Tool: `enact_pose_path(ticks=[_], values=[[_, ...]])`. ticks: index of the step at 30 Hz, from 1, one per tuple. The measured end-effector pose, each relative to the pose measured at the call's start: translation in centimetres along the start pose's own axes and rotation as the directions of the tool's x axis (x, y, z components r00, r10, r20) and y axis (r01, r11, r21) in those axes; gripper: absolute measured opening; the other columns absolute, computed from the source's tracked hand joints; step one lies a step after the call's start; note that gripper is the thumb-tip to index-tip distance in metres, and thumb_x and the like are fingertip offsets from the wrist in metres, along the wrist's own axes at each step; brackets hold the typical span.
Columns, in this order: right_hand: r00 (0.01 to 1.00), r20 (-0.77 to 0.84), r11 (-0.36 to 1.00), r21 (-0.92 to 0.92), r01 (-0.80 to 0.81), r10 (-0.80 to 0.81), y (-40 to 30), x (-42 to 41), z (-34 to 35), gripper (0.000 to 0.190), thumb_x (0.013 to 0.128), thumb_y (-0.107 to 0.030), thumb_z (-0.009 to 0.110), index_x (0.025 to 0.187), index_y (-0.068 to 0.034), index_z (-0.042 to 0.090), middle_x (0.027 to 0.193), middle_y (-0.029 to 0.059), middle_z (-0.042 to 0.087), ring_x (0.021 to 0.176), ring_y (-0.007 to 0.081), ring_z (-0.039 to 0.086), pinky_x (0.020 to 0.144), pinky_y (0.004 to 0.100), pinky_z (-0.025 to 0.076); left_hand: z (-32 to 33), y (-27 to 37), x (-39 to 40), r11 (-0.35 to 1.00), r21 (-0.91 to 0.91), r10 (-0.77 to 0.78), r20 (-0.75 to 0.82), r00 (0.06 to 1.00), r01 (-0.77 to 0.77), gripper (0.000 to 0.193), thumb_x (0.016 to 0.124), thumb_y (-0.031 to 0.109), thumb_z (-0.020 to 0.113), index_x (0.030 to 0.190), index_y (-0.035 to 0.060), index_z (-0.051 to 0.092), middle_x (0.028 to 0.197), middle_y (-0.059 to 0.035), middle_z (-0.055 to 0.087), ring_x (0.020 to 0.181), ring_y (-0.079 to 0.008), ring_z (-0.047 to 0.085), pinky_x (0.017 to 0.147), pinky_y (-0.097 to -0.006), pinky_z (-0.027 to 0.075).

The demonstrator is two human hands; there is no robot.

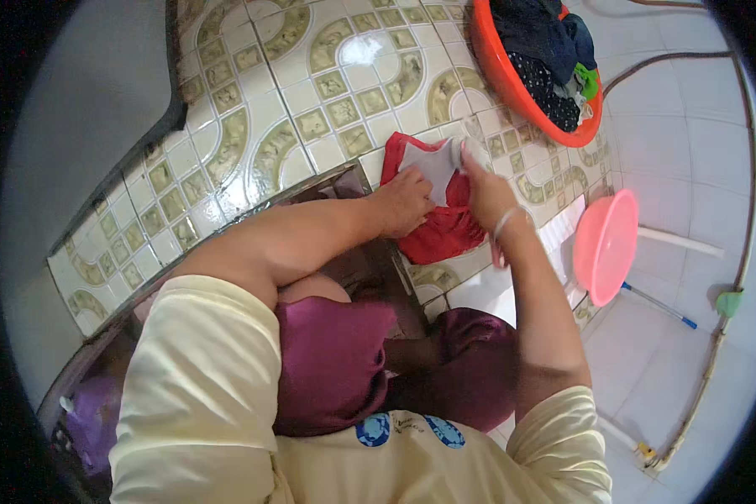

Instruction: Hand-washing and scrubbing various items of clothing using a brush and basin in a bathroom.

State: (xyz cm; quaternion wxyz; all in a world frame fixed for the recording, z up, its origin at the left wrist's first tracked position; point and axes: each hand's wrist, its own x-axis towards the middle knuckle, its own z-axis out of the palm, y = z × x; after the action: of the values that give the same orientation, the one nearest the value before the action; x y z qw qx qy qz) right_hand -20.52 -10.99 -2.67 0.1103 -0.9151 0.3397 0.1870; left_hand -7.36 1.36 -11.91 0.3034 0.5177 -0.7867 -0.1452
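Observation:
A wet red garment [444, 233] with a pale grey-white panel [425, 160] lies spread on the tiled ledge before me. My left hand [406, 198] presses on it with curled fingers, gripping the cloth near the pale panel. At the far right side of the garment, my right hand [488, 192] is closed around a small pale object [458, 152]. Blur hides what that object is. A light bracelet circles my right wrist, and a narrow pink piece [498, 253] shows just below it.
An orange-red basin [501, 75] of dark clothes stands at the upper right. A pink basin [607, 249] is tilted on its side further right, near a blue-ended rod [661, 307]. Pipes run along the white tiled wall [655, 151]. The tiled ledge [296, 148] extends to the left.

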Motion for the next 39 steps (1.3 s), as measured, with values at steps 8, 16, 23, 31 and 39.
enact_pose_path(ticks=[8, 16, 23, 31, 39], values=[[0.961, 0.053, 0.962, 0.031, -0.272, 0.27, -0.1, 1.5, 0.0, 0.066, 0.084, -0.009, 0.041, 0.14, -0.022, 0.01, 0.094, 0.0262, 0.06, 0.082, 0.0392, 0.061, 0.072, 0.0469, 0.048, -0.7, 0.0, 0.7, 0.998, -0.057, -0.021, -0.013, 1.0, 0.021, 0.019, 0.068, 0.023, 0.064, 0.079, 0.0087, 0.068, 0.087, -0.0088, 0.055, 0.094, -0.0288, 0.044, 0.087, -0.0375, 0.036], [0.995, -0.013, 0.983, 0.157, -0.096, 0.099, -3.8, -3.2, -0.1, 0.062, 0.079, -0.007, 0.049, 0.136, -0.021, 0.03, 0.086, 0.0273, 0.059, 0.065, 0.04, 0.059, 0.057, 0.0496, 0.044, -5.3, -1.4, -0.1, 0.977, 0.081, -0.183, -0.143, 0.973, 0.196, 0.007, 0.068, 0.016, 0.06, 0.066, 0.0096, 0.063, 0.077, -0.01, 0.056, 0.082, -0.0271, 0.054, 0.077, -0.0379, 0.044], [0.93, 0.034, 0.927, 0.077, -0.368, 0.366, 1.2, -2.8, 1.2, 0.062, 0.081, -0.009, 0.043, 0.137, -0.027, 0.024, 0.089, 0.0256, 0.06, 0.081, 0.0412, 0.059, 0.071, 0.0485, 0.046, -3.8, -3.6, -1.3, 0.992, 0.044, -0.119, -0.071, 0.99, 0.122, 0.002, 0.068, 0.008, 0.057, 0.07, 0.0078, 0.057, 0.078, -0.0088, 0.054, 0.082, -0.0272, 0.052, 0.076, -0.0365, 0.043], [0.998, -0.012, 0.987, 0.151, -0.055, 0.058, -8.8, -0.7, 2.2, 0.071, 0.076, -0.004, 0.046, 0.139, -0.024, 0.019, 0.078, 0.024, 0.06, 0.07, 0.0395, 0.06, 0.063, 0.049, 0.046, -3.9, -4.2, -2.8, 0.999, -0.039, 0.001, -0.342, 0.94, -0.016, 0.002, 0.068, 0.005, 0.057, 0.069, 0.0063, 0.057, 0.075, -0.0096, 0.052, 0.078, -0.0278, 0.052, 0.071, -0.0368, 0.044], [0.955, -0.109, 0.953, 0.167, -0.255, 0.274, -1.7, -0.1, 0.0, 0.056, 0.081, -0.009, 0.044, 0.135, -0.018, 0.032, 0.09, 0.0255, 0.06, 0.084, 0.0379, 0.06, 0.075, 0.0477, 0.046, -4.0, -4.0, -2.9, 0.991, -0.132, -0.021, -0.376, 0.927, -0.031, 0.003, 0.069, 0.004, 0.058, 0.071, 0.0043, 0.057, 0.075, -0.0095, 0.051, 0.077, -0.0281, 0.051, 0.071, -0.0365, 0.044]])
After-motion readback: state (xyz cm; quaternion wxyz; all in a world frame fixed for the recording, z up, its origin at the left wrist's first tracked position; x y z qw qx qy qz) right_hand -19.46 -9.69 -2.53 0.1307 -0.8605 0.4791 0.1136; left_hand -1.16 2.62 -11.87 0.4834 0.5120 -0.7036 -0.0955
